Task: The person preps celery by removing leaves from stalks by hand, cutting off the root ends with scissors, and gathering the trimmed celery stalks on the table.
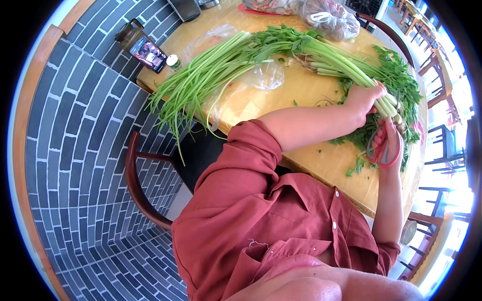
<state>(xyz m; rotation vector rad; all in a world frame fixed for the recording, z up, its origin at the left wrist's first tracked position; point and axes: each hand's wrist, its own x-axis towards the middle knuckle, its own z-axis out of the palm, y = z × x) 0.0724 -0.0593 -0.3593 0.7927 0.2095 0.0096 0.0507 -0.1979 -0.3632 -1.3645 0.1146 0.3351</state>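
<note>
My left hand (362,99) is wrapped round a bunch of celery (346,65), close to its pale root end. The bunch runs up and left across the table to its leafy tops. Just below the roots, my right hand (388,138) holds a pair of scissors (385,159) with red and grey handles; the blades are hidden by the fingers and stalks. A pile of leafy greens (404,83) lies around and under both hands. Long thin green stalks (201,72) spread across the left of the table, their ends hanging over the edge.
A phone (148,53) leans on a brown jug (129,32), beside a small jar (173,61). Thin clear plastic (263,76) lies mid-table. Filled plastic bags (331,21) stand at the back. A wooden chair (134,173) is at the left by the brick-patterned wall (75,130).
</note>
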